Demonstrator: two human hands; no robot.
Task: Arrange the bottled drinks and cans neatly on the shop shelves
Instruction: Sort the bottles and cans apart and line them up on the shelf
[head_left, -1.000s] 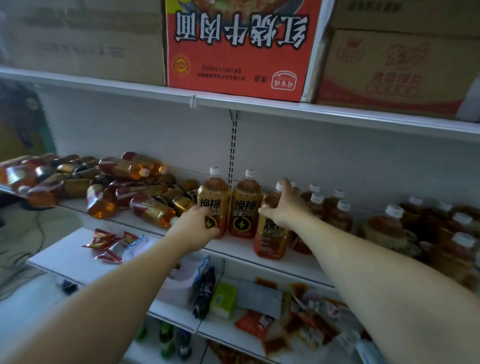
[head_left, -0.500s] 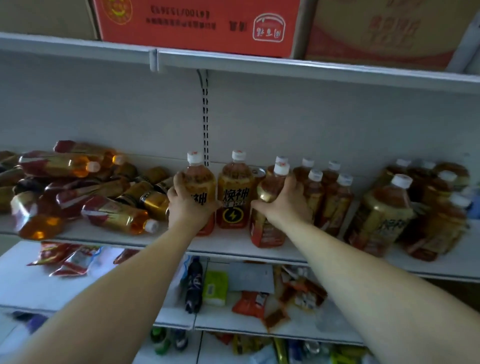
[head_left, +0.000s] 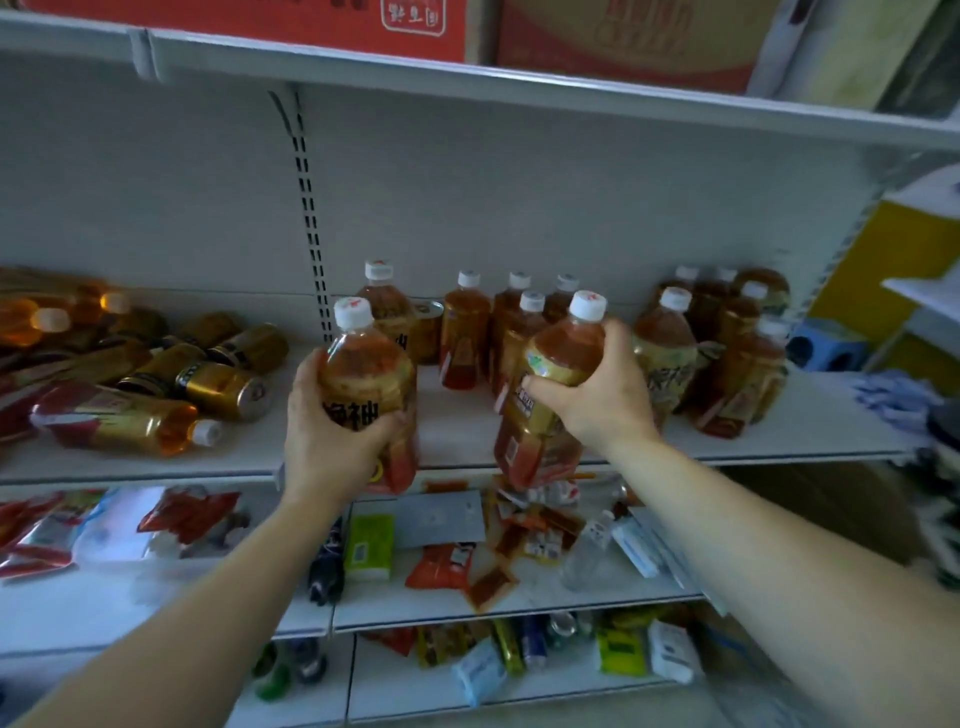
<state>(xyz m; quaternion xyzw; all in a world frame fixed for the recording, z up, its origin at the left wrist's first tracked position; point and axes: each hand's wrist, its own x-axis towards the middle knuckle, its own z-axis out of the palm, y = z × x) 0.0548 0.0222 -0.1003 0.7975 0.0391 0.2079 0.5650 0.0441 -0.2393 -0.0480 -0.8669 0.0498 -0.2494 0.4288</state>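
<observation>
Head view: the left grip (head_left: 332, 431) is curled round the left bottle (head_left: 369, 374), clear rounded plastic filled with amber drink. Its long axis is upright, ribbed white cap on top, at the front edge of the white shelf (head_left: 457, 426) near its middle. The right grip (head_left: 597, 395) clamps the right bottle (head_left: 535, 441), which is tilted, cap up and to the right, base past the front edge. Toward the shelf's left end, lying bottles (head_left: 119, 421) and glossy gold cans (head_left: 223, 389) rest on their sides. Upright bottles (head_left: 467, 332) stand along the back edge.
</observation>
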